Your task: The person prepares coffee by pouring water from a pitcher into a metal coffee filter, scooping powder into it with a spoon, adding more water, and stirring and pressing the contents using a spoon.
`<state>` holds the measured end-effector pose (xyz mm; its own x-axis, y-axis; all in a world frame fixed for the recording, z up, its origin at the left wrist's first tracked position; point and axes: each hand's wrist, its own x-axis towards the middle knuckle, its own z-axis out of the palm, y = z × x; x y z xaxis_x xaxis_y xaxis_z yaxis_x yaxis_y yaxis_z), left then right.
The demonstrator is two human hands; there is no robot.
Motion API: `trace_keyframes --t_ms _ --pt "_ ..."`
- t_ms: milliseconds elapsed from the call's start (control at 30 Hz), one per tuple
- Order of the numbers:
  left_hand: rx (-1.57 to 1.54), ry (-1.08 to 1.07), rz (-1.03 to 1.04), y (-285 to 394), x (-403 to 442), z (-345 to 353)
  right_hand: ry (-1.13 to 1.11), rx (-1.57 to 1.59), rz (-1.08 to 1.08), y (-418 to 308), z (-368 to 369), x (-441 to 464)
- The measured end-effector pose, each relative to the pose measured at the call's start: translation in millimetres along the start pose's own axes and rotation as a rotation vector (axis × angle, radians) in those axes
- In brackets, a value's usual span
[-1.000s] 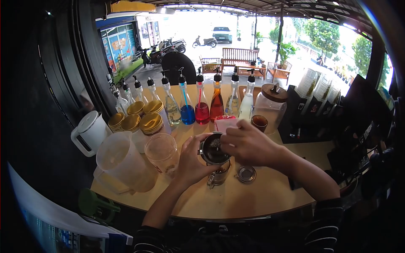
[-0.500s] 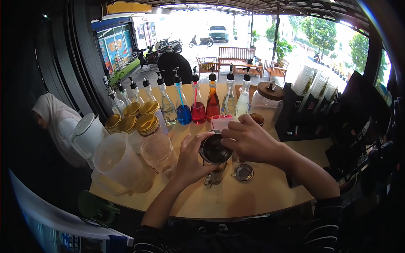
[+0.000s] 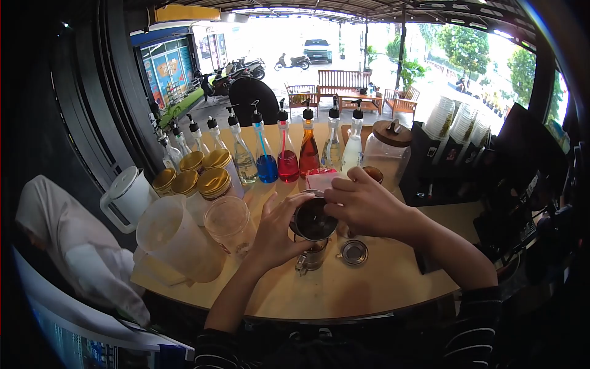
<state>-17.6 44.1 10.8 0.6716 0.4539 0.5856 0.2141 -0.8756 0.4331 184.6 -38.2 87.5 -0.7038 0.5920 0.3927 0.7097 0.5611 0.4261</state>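
My left hand is wrapped around a dark round metal cup, which looks like a coffee drip filter, with its open mouth tilted toward me. Beneath it stands a clear glass mug, its handle toward the near left. Over the cup's right rim, my right hand has its fingers closed in a pinch; what they hold, if anything, is hidden. To the right of the mug a small round metal piece with a tab lies on the table. Behind the cup is a pink and white packet.
Pump bottles of coloured syrup line the back. At left stand a frosted pitcher, a clear jar, gold-lidded jars and a white kettle. A lidded glass jar and cup rack are right. A person bends at far left.
The person at far left has come nearer and bent lower. Both my hands and the metal cup stay nearly where they were.
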Motion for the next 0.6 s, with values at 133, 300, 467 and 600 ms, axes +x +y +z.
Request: trace_keyframes --t_ms 133,300,467,600 --pt "-0.006 0.016 -0.001 0.8 -0.3 2.9 -0.044 0.008 0.006 -8.6 2.9 -1.7" --pt "-0.041 0.057 -0.014 -0.2 -0.2 6.3 0.026 0.018 0.099 -8.4 3.5 -0.8" --pt "-0.054 0.026 -0.041 0.2 -1.9 6.0 -0.068 0.001 0.087 -4.6 -3.2 -0.7" --pt "-0.026 0.051 -0.002 0.0 -1.1 3.7 -0.077 0.053 0.023 -8.8 2.8 1.5"
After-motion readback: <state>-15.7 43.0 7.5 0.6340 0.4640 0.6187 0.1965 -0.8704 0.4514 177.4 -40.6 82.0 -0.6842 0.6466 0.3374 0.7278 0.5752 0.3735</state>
